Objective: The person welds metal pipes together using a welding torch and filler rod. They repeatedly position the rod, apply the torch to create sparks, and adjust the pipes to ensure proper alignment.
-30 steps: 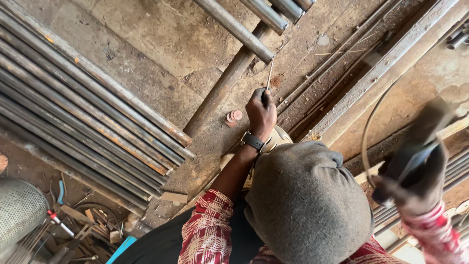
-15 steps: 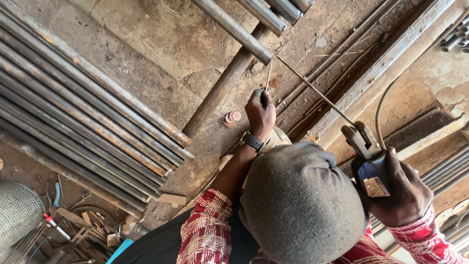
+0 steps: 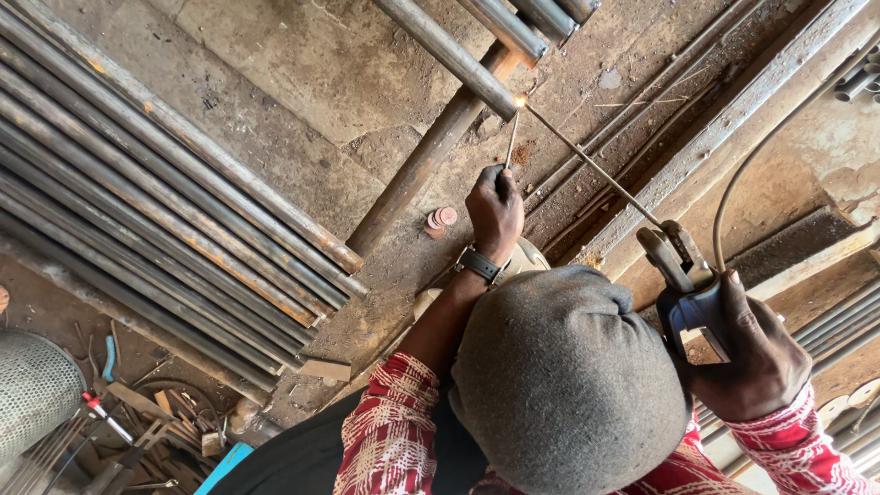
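My left hand (image 3: pixel 495 213), with a wristwatch, grips a thin metal rod (image 3: pixel 511 139) that points up at the end of a steel pipe (image 3: pixel 446 53). My right hand (image 3: pixel 763 359) is closed on a grey welding electrode holder (image 3: pixel 683 270). Its long electrode (image 3: pixel 591 165) runs up and left to the same pipe end, where a small bright spark (image 3: pixel 520 102) glows. A rusty pipe (image 3: pixel 431 156) lies on the ground under the joint. A grey cap (image 3: pixel 568 385) and red patterned sleeves fill the lower middle.
A stack of long steel pipes (image 3: pixel 156 211) lies at the left. More bars and angle iron (image 3: pixel 724 119) run along the right. A cable (image 3: pixel 761 156) leads from the holder. Small round discs (image 3: pixel 441 220) sit near my left hand. Scrap tools (image 3: pixel 119 431) and a mesh cylinder (image 3: pixel 37 394) lie at the lower left.
My right hand has come down and in with the holder, and the electrode tip has swung to the pipe end, where a spark now shows. My left hand stays put.
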